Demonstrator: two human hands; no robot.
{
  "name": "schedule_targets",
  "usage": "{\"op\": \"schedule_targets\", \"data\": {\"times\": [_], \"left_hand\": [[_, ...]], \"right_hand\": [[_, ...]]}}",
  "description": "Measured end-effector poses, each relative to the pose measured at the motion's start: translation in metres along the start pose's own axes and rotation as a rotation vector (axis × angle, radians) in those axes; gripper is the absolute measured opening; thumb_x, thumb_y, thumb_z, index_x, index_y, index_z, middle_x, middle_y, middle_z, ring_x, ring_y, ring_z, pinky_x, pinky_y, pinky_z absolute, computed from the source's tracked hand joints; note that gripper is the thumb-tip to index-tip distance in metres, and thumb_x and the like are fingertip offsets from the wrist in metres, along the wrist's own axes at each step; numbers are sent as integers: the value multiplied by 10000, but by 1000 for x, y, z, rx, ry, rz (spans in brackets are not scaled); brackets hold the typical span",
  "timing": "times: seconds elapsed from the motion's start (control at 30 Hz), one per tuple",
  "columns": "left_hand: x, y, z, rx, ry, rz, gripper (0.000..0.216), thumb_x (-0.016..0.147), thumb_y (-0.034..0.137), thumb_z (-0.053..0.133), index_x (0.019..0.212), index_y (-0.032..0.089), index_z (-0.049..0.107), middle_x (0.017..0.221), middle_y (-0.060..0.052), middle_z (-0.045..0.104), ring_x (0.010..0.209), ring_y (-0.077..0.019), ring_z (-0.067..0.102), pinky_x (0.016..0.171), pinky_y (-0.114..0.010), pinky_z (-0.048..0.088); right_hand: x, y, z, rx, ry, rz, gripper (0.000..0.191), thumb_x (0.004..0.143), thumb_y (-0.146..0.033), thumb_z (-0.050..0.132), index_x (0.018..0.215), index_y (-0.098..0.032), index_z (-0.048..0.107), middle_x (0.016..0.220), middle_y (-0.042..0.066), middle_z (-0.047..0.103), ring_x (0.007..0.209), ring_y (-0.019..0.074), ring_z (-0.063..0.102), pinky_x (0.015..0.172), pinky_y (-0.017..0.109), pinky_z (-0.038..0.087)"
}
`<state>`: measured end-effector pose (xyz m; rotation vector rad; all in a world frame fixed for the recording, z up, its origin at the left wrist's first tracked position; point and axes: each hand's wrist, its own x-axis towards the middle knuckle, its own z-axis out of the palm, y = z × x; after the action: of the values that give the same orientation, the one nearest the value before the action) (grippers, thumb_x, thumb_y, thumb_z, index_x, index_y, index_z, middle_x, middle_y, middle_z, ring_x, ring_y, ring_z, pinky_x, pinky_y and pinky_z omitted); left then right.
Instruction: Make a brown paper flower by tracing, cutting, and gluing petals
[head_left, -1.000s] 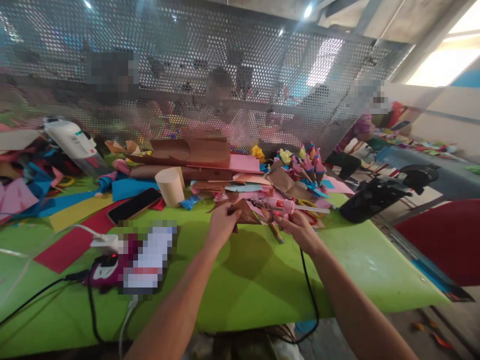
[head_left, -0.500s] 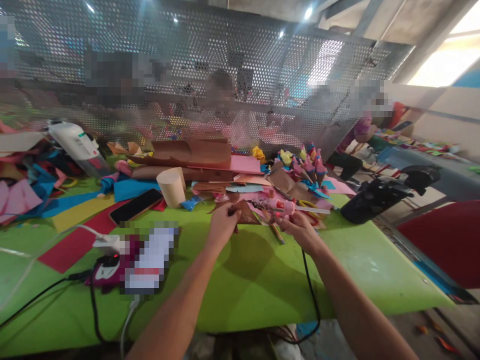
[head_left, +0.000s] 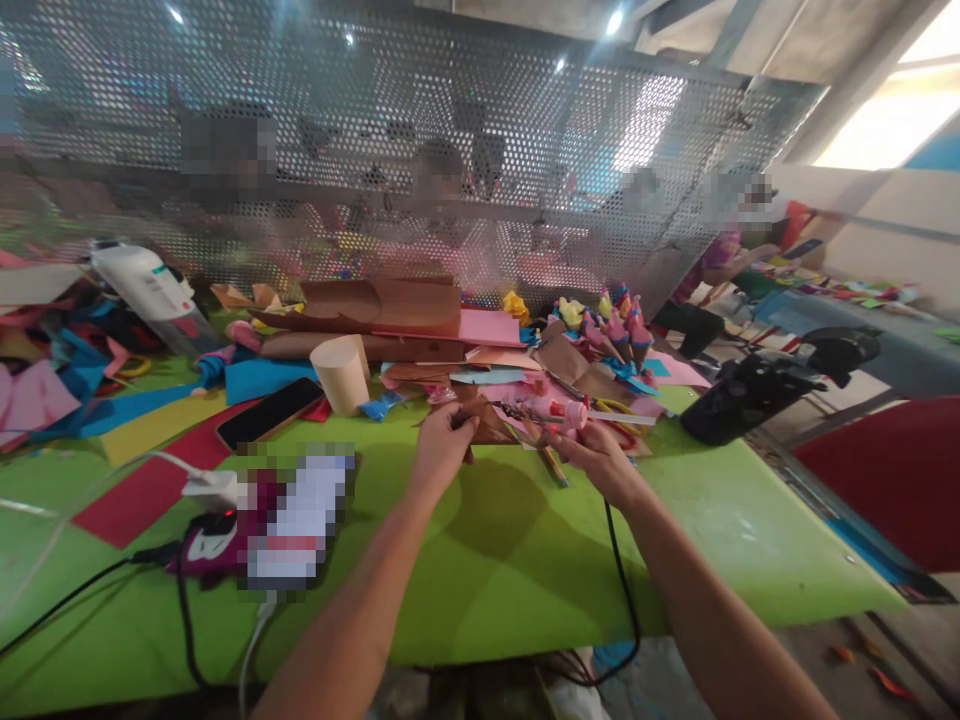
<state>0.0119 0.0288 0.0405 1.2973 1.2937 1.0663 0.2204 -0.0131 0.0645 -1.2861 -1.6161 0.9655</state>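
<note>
My left hand (head_left: 444, 445) pinches a small piece of brown paper (head_left: 496, 428) between thumb and fingers. A pink hot glue gun (head_left: 566, 413) lies in my right hand (head_left: 600, 455), its fingers wrapped round the grip. The gun's nozzle points left, close to the brown paper; whether they touch cannot be made out. A pale glue stick (head_left: 621, 418) pokes out of the gun's back, and a black cord (head_left: 621, 570) hangs below it. Under the hands a pencil (head_left: 553, 466) rests on the green table (head_left: 525, 560).
Brown paper rolls (head_left: 375, 305), coloured sheets and paper flowers (head_left: 619, 330) line the back. On the left are a dark phone (head_left: 270, 413), a beige paper tube (head_left: 341, 375) and a purple power strip (head_left: 225, 545) with cables. A black bottle (head_left: 739, 395) lies at right.
My left hand has shifted very slightly left with the brown paper. The glue gun in my right hand has barely moved. The whole view has drifted a little.
</note>
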Motion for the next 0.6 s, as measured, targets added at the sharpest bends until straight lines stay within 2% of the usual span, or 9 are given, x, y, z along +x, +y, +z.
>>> {"op": "schedule_targets", "data": {"times": [0.1, 0.3, 0.6], "left_hand": [[0, 0, 0, -10, 2, -11, 111, 816, 144, 597, 712, 179, 608, 478, 76, 511, 332, -80, 446, 379, -198, 318], [-1, -2, 0, -38, -6, -16, 81, 798, 168, 643, 721, 179, 619, 505, 76, 532, 336, -74, 443, 386, -198, 330], [2, -3, -2, -64, -10, -6, 60, 810, 172, 609, 767, 170, 651, 513, 61, 549, 341, -77, 440, 395, -207, 315]], "right_hand": [[0, 2, 0, 10, 12, 11, 586, 698, -758, 661, 576, -222, 458, 555, -29, 373, 555, 121, 297, 519, 283, 264], [-1, 9, -2, -1, 18, 19, 539, 729, -721, 672, 701, -184, 621, 575, -28, 421, 555, 120, 322, 517, 273, 268], [-2, 12, -2, -3, 14, 62, 560, 728, -732, 662, 703, -174, 629, 581, -39, 361, 563, 116, 287, 512, 274, 222]]}}
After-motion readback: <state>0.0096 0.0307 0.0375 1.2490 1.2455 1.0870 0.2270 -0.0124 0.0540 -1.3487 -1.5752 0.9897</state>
